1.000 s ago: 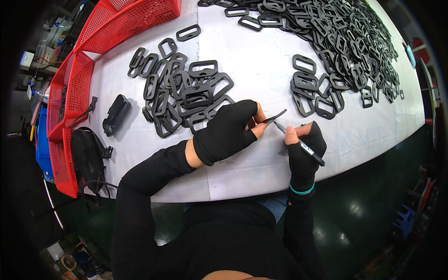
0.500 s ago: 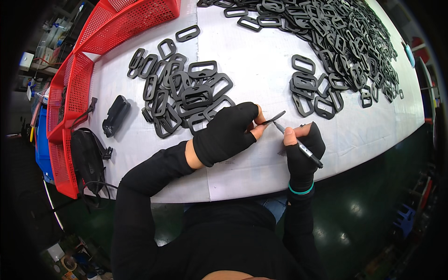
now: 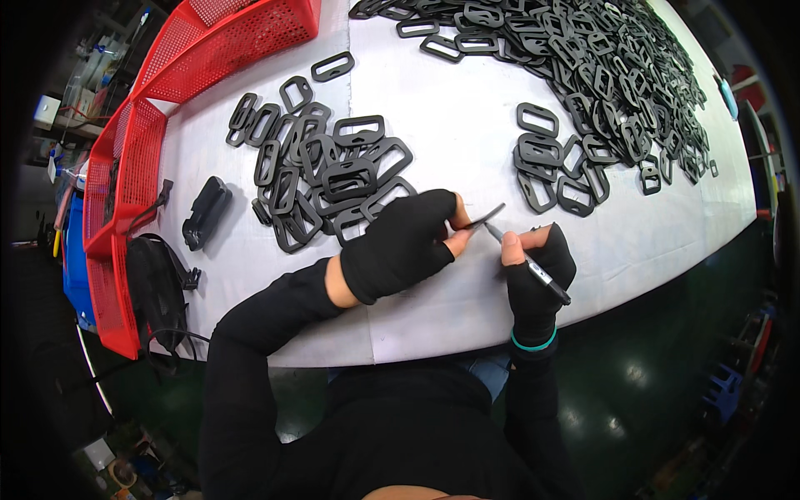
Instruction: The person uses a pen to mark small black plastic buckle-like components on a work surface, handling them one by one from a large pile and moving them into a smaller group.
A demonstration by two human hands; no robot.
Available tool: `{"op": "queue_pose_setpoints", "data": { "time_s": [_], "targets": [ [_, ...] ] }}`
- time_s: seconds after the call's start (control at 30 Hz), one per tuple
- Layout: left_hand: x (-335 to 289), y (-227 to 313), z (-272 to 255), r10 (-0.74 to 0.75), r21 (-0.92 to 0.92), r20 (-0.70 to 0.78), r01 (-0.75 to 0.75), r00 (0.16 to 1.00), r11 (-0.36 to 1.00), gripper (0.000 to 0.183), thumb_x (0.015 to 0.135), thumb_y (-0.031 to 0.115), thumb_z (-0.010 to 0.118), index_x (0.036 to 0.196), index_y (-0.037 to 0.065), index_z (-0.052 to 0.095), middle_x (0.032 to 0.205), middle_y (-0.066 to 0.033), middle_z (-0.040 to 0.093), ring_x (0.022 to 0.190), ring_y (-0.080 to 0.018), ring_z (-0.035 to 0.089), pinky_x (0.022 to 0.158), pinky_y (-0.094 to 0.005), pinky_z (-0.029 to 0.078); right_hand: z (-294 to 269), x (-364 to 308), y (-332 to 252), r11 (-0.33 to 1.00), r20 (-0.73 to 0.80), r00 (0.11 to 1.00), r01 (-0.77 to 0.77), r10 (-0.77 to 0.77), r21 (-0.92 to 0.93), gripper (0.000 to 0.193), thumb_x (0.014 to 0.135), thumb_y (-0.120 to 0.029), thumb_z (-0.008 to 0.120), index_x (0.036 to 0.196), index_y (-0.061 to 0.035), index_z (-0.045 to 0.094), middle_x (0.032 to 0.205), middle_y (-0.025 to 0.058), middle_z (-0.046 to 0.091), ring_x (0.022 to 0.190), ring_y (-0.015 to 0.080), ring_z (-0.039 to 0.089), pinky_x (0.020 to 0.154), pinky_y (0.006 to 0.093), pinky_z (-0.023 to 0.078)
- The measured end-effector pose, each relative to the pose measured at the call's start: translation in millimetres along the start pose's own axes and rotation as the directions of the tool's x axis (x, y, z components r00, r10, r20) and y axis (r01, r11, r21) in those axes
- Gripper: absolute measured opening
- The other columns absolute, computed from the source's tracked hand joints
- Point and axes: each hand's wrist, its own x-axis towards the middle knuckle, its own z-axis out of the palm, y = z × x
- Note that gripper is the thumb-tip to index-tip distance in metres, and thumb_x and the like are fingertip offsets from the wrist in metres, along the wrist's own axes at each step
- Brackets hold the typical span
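Note:
Both my hands wear black fingerless gloves. My left hand (image 3: 410, 237) pinches a black rectangular frame (image 3: 490, 216), seen nearly edge-on, between thumb and finger. A grey marker pen (image 3: 542, 275) with a black end sits in my right hand (image 3: 538, 271), its tip at or very close to the frame; I cannot tell whether they touch. Left of centre lies a loose heap of similar black frames (image 3: 348, 177), close beyond my left hand. A smaller cluster of frames (image 3: 540, 150) rests beyond my right hand.
A large pile of black frames (image 3: 600, 75) covers the far right of the white table (image 3: 433, 325). Red perforated baskets (image 3: 137, 167) line the left edge. A black clip-like device (image 3: 207, 212) and a black pouch (image 3: 156, 287) with a cord lie near them.
Both hands have shifted very slightly to the left in the picture, still holding the frame and the marker pen. The frame looks a little more tilted.

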Motion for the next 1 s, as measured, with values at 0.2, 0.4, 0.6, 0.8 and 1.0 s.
{"op": "queue_pose_setpoints", "data": {
  "time_s": [0.2,0.4,0.6,0.8,1.0],
  "targets": [
    [12,-2,-80,-0.177,0.3,0.021,0.162,0.984,0.94,0.015,0.074,0.014,0.065,0.081,0.002,0.061,0.069,-0.0047,0.06,0.059,-0.0088,0.055,0.054,-0.0233,0.044,-6,1,-1,0.993,0.009,1.0,-0.027,0.026,0.111,0.019,0.077,-0.006,0.066,0.068,-0.0019,0.049,0.054,0.0022,0.052,0.05,0.0069,0.049,0.047,0.0209,0.039],
    [27,2,-87,-0.092,0.414,-0.182,0.162,0.979,0.896,0.015,0.079,0.015,0.062,0.085,0.001,0.063,0.072,-0.0068,0.064,0.063,-0.0107,0.058,0.058,-0.0245,0.046,-4,2,-4,0.997,-0.019,1.0,-0.017,0.018,0.08,0.02,0.076,-0.007,0.066,0.069,-0.0014,0.049,0.054,0.003,0.053,0.048,0.0074,0.052,0.045,0.0208,0.04],
    [117,-10,-14,0.334,0.546,-0.07,-0.244,0.94,0.802,0.016,0.083,0.02,0.058,0.085,0.005,0.064,0.075,-0.0129,0.061,0.069,-0.03,0.059,0.062,-0.0364,0.046,-9,3,-5,0.994,-0.022,0.999,-0.027,0.029,0.105,0.019,0.077,-0.007,0.066,0.069,-0.0014,0.05,0.054,0.0036,0.054,0.049,0.008,0.053,0.046,0.0211,0.04],
    [193,-31,39,0.348,0.725,0.172,-0.357,0.922,0.589,0.014,0.079,0.017,0.055,0.088,0.01,0.063,0.085,-0.0114,0.058,0.079,-0.0305,0.057,0.067,-0.0394,0.047,-6,4,-1,0.994,-0.084,0.996,-0.002,0.012,0.113,0.019,0.076,-0.008,0.066,0.069,-0.0016,0.05,0.054,0.0033,0.053,0.049,0.0087,0.053,0.046,0.0225,0.041],
    [176,-32,36,0.289,0.645,0.047,-0.25,0.956,0.722,0.013,0.071,0.011,0.057,0.083,0.005,0.059,0.083,-0.0154,0.057,0.078,-0.032,0.057,0.068,-0.0394,0.047,-10,4,3,0.993,-0.094,0.995,-0.022,0.033,0.117,0.02,0.075,-0.009,0.067,0.069,-0.0013,0.05,0.054,0.0033,0.053,0.049,0.0091,0.053,0.046,0.0224,0.041]
  ]
}}
